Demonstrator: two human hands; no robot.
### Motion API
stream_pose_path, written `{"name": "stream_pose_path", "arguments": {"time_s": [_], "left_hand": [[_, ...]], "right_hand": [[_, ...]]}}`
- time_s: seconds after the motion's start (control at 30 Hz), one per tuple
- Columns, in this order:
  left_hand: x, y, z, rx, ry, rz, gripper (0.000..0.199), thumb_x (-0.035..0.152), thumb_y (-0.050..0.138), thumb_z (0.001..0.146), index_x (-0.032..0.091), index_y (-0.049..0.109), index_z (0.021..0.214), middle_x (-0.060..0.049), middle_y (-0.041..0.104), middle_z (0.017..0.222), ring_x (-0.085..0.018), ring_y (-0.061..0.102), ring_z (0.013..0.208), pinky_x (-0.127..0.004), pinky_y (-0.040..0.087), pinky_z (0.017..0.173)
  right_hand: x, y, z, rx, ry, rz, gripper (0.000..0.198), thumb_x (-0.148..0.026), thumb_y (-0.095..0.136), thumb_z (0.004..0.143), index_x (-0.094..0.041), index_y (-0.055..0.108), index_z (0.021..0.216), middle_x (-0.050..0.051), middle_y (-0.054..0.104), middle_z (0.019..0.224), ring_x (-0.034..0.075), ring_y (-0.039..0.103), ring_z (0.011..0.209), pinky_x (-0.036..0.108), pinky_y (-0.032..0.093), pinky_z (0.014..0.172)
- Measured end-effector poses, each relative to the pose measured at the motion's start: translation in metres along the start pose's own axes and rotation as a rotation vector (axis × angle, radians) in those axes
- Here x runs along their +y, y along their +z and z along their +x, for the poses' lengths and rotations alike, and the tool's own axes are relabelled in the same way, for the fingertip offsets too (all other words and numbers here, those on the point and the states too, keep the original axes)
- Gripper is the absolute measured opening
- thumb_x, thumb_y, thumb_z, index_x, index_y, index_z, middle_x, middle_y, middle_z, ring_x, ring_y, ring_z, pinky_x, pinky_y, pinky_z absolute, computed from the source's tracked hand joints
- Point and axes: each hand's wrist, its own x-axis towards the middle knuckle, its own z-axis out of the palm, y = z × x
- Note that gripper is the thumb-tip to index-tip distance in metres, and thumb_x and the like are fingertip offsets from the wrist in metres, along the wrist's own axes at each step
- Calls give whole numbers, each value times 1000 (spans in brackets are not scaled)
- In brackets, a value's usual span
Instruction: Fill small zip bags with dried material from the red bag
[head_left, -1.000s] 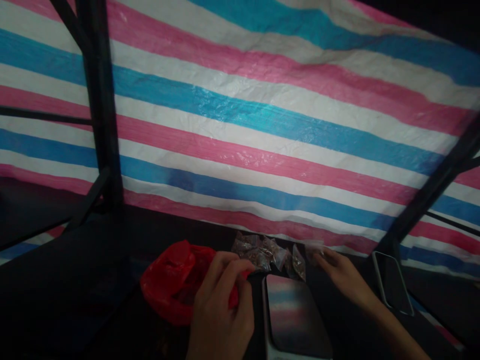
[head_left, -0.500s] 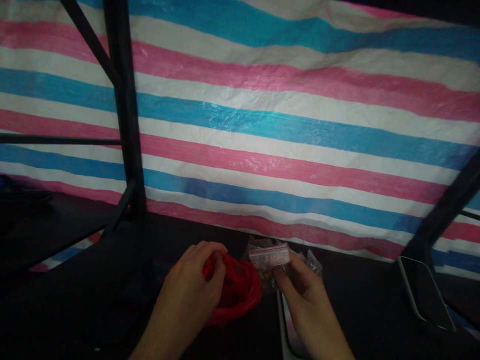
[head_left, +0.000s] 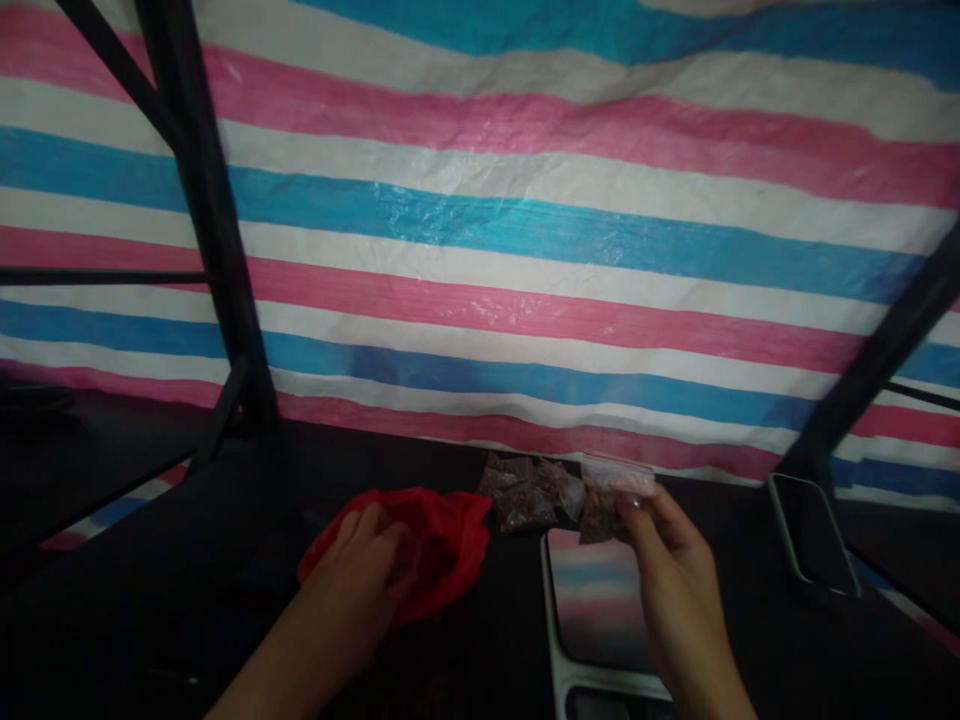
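A red plastic bag (head_left: 450,540) lies with its mouth gaping on the dark table. My left hand (head_left: 360,575) dips into that mouth, fingers bent, and their tips are hidden. Between thumb and fingers, my right hand (head_left: 667,550) pinches a small clear zip bag (head_left: 600,505) with brown bits inside. The zip bag hangs over the back of a scale (head_left: 592,600) with a shiny plate. Behind the scale's left corner lie several similar filled zip bags (head_left: 525,495), close to the red bag.
A phone (head_left: 814,535) lies to the right of the scale. Dark metal posts (head_left: 217,240) rise at both sides, with a striped plastic sheet (head_left: 525,260) behind the table (head_left: 360,455).
My right hand has moved right with the zip bag, uncovering the scale's plate and the other filled bags. My left hand has gone lower, from the red bag's rim into its mouth. The view has shifted slightly.
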Motion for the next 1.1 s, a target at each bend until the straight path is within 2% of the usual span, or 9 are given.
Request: {"name": "stream_pose_path", "arguments": {"time_s": [0.17,0.23,0.37,0.47,0.57,0.63,0.77,0.9,1.1], "left_hand": [[54,-22,-9,-31,87,141,25,37,63,86,24,80,101,-14,70,117,-36,63,112,-49,52,98],[78,-13,-21,-255,112,93,20,31,65,86,27,80,99,-11,74,121,-35,67,113,-47,53,99],[108,18,-34,-598,74,159,45,10,63,85,21,76,127,-17,66,148,-37,60,139,-49,48,113],[113,29,-32,-650,27,209,66,8,61,86,15,58,151,-20,49,165,-34,47,153,-46,40,123],[114,21,-27,-603,-11,110,84,18,73,80,23,47,160,-16,42,170,-35,44,154,-46,37,125],[119,12,-25,-488,-13,-94,70,34,73,82,30,59,151,-10,57,160,-35,58,143,-47,45,118],[130,2,-22,-138,-72,-595,46,56,46,98,26,72,122,-6,77,121,-26,71,112,-37,54,99],[131,2,-15,-347,-57,-829,39,55,56,94,20,73,88,0,70,80,-18,63,75,-26,48,68],[119,2,-9,-433,-125,-973,39,55,65,90,18,76,87,3,62,65,-12,52,57,-22,37,55]], "right_hand": [[-1,-18,6,60,-17,-9,29,-48,75,83,-24,78,98,3,80,93,25,70,90,30,52,78],[0,-24,7,79,-19,-2,29,-48,76,82,-23,79,98,3,80,97,24,70,91,30,52,78],[3,-30,7,14,0,11,30,-48,76,84,-23,78,100,4,80,99,25,70,92,30,53,78],[3,-29,8,-97,3,20,31,-50,78,84,-22,76,96,4,78,92,25,70,86,30,53,76],[-2,-26,7,-197,6,57,32,-51,79,85,-22,74,95,5,78,90,24,71,82,30,53,73],[-8,-22,4,-292,14,83,30,-51,77,88,-23,73,98,5,79,93,24,72,84,30,54,76],[-16,-16,-9,-564,56,58,22,-46,72,95,-25,75,98,5,79,101,23,72,95,31,54,86],[-12,-12,-16,-649,140,76,28,-47,74,93,-28,73,114,3,77,101,21,72,95,30,55,84],[1,-13,-11,-538,173,116,43,-52,78,90,-29,67,126,1,73,97,19,70,87,28,56,76]]}}
